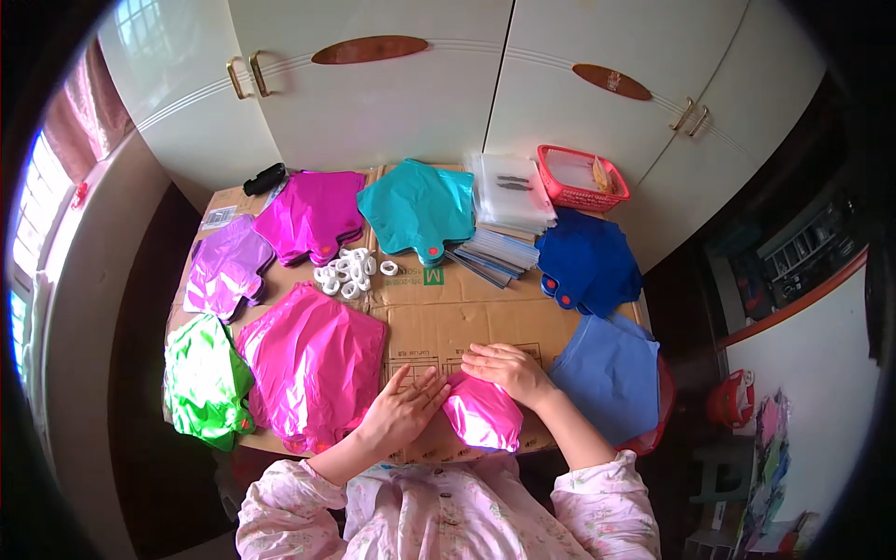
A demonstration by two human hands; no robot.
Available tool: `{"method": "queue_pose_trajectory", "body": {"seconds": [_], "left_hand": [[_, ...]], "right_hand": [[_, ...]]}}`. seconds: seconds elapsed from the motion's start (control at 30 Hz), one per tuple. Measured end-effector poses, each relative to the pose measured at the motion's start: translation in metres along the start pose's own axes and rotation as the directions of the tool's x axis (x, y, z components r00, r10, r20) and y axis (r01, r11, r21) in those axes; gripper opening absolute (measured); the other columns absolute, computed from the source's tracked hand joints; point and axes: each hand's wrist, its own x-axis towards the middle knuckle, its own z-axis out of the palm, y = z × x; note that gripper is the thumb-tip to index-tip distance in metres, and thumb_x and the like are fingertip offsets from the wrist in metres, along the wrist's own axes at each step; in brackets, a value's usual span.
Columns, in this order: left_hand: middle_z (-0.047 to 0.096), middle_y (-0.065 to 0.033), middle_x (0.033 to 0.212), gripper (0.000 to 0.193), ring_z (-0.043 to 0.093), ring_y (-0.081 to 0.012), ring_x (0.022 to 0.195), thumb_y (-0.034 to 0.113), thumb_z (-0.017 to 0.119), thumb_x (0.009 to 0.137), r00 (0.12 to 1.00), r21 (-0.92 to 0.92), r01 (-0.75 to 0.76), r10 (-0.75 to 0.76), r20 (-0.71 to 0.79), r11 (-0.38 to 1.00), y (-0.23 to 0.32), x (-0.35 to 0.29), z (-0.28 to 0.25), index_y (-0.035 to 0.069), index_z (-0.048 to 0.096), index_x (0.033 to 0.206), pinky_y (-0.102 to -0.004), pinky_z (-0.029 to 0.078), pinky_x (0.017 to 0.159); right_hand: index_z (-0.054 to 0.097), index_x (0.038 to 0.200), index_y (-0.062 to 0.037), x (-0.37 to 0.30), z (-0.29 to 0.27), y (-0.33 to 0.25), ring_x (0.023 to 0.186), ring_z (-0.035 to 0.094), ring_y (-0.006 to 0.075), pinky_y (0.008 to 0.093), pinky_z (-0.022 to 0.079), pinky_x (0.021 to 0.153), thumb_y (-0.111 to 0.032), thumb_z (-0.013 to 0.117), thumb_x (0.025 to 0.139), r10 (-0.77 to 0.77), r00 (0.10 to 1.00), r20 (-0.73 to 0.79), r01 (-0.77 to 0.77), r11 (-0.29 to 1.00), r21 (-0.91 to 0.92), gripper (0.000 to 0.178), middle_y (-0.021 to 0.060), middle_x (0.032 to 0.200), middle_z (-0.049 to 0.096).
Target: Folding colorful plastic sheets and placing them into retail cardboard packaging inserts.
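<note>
A folded pink foil balloon [483, 415] lies on the cardboard near the front edge, between my hands. My right hand [511, 373] rests flat over its far end, fingers stretched towards the left. My left hand [403, 409] lies with straightened fingers against the cardboard, at the left side of the folded balloon. A pile of flat pink foil balloons [313, 359] spreads just left of that hand. To the right of my right forearm is a flat pale-blue sheet [609, 373].
Around the cardboard sheet [411, 322] lie green [207, 378], lilac [224, 266], magenta [313, 215], teal [415, 207] and dark-blue foil piles [593, 261]. White ribbon rolls [350, 271], clear bags [509, 191], clear folded strips [495, 252] and a red basket [586, 182] stand farther back. White cupboards [373, 103] rise behind.
</note>
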Motion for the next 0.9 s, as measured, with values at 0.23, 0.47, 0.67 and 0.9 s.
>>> {"method": "queue_pose_trajectory", "body": {"seconds": [0.23, 0.47, 0.67, 0.9], "left_hand": [[0.046, -0.0048, 0.141, 0.052, 0.034, -0.0177, 0.137, 0.019, 0.047, 0.087, 1.0, 0.002, 0.002, -0.002, 0.022, 1.0, 0.003, -0.012, 0.0, 0.007, 0.043, 0.138, -0.0495, 0.024, 0.111], [0.046, -0.0071, 0.14, 0.049, 0.036, -0.0181, 0.136, 0.017, 0.045, 0.088, 1.0, -0.038, 0.004, -0.005, -0.011, 0.999, 0.002, -0.014, 0.001, 0.006, 0.044, 0.136, -0.0467, 0.025, 0.111], [0.045, -0.004, 0.142, 0.052, 0.033, -0.017, 0.138, 0.02, 0.049, 0.086, 1.0, -0.048, -0.017, 0.018, 0.018, 0.999, 0.001, -0.019, -0.001, 0.009, 0.044, 0.137, -0.0477, 0.024, 0.111], [0.052, -0.0051, 0.135, 0.047, 0.04, -0.0181, 0.133, 0.032, 0.062, 0.081, 0.997, -0.147, -0.044, 0.033, -0.076, 0.988, 0.021, -0.031, -0.007, 0.008, 0.059, 0.122, -0.0457, 0.033, 0.105]], "right_hand": [[0.068, 0.111, -0.0156, 0.001, -0.005, -0.001, 0.118, 0.056, 0.0199, 0.0345, 0.043, 0.097, -0.013, 0.051, 0.087, -0.031, 0.997, 0.068, 0.038, 0.994, -0.1, 0.03, 0.0005, 0.119, 0.064], [0.061, 0.121, -0.012, 0.006, -0.029, -0.014, 0.125, 0.05, 0.0197, 0.0353, 0.042, 0.098, -0.012, 0.047, 0.089, -0.079, 0.976, 0.202, 0.12, 0.972, -0.2, 0.035, 0.003, 0.129, 0.058], [0.058, 0.124, -0.0104, -0.008, -0.028, -0.033, 0.124, 0.051, 0.0211, 0.037, 0.04, 0.104, -0.013, 0.046, 0.089, -0.138, 0.962, 0.237, 0.153, 0.987, -0.044, 0.037, 0.0062, 0.13, 0.057], [0.057, 0.127, -0.0102, -0.036, -0.022, -0.061, 0.127, 0.049, 0.0219, 0.0406, 0.036, 0.108, -0.017, 0.047, 0.088, -0.072, 0.957, 0.281, 0.076, 0.997, -0.005, 0.04, 0.0068, 0.134, 0.054]]}}
